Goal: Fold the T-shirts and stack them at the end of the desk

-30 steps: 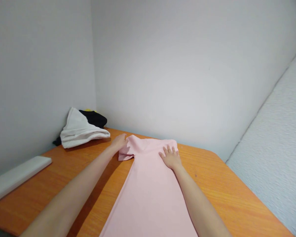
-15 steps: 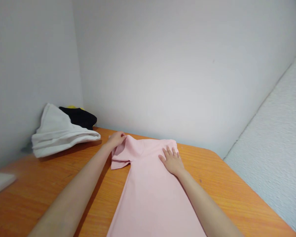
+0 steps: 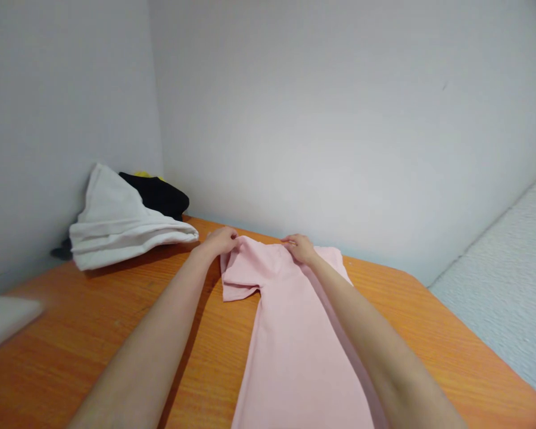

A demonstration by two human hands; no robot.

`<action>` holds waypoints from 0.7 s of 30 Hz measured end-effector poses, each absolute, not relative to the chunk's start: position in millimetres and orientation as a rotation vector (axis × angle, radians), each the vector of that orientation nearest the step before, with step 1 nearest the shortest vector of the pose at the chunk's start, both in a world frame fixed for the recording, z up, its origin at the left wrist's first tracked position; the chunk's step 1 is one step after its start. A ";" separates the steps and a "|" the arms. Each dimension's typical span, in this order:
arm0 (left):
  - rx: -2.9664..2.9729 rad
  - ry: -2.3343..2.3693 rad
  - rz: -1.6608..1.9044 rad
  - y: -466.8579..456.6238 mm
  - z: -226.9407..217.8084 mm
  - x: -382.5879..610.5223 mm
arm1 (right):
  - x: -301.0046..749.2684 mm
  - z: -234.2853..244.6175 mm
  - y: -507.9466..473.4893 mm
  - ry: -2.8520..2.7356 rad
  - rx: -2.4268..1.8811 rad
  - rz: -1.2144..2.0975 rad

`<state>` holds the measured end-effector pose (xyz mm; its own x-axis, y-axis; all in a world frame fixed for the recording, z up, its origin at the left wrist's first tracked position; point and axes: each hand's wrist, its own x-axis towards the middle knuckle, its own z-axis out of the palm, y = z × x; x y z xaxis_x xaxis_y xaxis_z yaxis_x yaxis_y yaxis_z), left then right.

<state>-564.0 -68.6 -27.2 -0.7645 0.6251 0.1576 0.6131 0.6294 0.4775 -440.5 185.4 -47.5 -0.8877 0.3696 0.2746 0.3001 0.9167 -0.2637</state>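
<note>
A pink T-shirt [image 3: 295, 333] lies lengthwise on the wooden table [image 3: 183, 369], folded narrow, its short sleeve pointing left at the far end. My left hand [image 3: 223, 239] pinches the shirt's upper left corner by that sleeve, fingers closed on the cloth. At the middle of the far edge, near the neckline, my right hand [image 3: 300, 247] has its fingers bent together on the fabric. Its fingertips are partly hidden. Some pink cloth shows to the right, beyond my right wrist.
On the left, crumpled white cloth [image 3: 125, 232] lies at the wall, with a black cloth [image 3: 158, 193] and a bit of yellow [image 3: 148, 174] behind it. A white flat object [image 3: 9, 319] sits at the left edge. Walls border the table's far and right sides.
My right hand has gone from lying flat on the shirt's right side to closing at its far edge, more to the left. My left hand keeps its pinch; the view has shifted.
</note>
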 end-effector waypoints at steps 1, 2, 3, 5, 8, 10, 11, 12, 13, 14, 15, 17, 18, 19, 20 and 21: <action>1.088 2.823 0.804 -69.2 -22.9 -564.2 | -443.5 -48.5 185.4 -2.759 -0.513 0.311; 1.105 2.828 0.795 -70.1 -17.1 -564.7 | -445.2 -48.1 186.5 -2.756 -0.533 0.315; 1.119 2.830 0.786 -71.2 -10.1 -565.5 | -446.2 -46.2 188.3 -2.748 -0.551 0.319; 1.137 2.835 0.769 -74.2 5.9 -567.8 | -447.7 -40.2 192.6 -2.722 -0.576 0.327; 1.106 2.871 0.726 -79.1 22.9 -571.9 | -451.5 -35.2 194.1 -2.693 -0.582 0.323; 1.031 2.904 0.654 -80.2 22.1 -573.6 | -454.6 -39.6 188.7 -2.700 -0.581 0.302; 0.982 2.918 0.606 -79.8 17.6 -574.1 | -455.9 -43.5 184.4 -2.711 -0.581 0.288; 0.934 2.931 0.557 -78.6 11.1 -574.3 | -456.6 -47.6 179.4 -2.721 -0.580 0.270; 0.892 2.942 0.512 -77.0 3.4 -574.4 | -456.7 -51.2 174.0 -2.726 -0.581 0.249; 0.859 2.952 0.475 -75.1 -4.7 -574.6 | -455.9 -53.5 168.4 -2.721 -0.587 0.226; 0.838 2.958 0.446 -73.2 -12.3 -575.0 | -453.9 -54.2 162.8 -2.706 -0.597 0.203; 0.823 2.953 0.407 -70.0 -24.0 -576.6 | -445.5 -50.9 151.1 -2.650 -0.634 0.161; 0.820 2.940 0.392 -69.0 -27.6 -577.9 | -438.7 -47.8 144.8 -2.629 -0.647 0.142; 0.816 2.922 0.379 -68.3 -29.8 -579.3 | -430.3 -44.7 138.0 -2.631 -0.646 0.126; 0.812 2.904 0.369 -67.9 -30.8 -580.8 | -420.4 -42.1 130.6 -2.659 -0.623 0.113; 0.808 2.887 0.365 -67.8 -31.2 -582.3 | -409.4 -40.7 122.7 -2.713 -0.580 0.106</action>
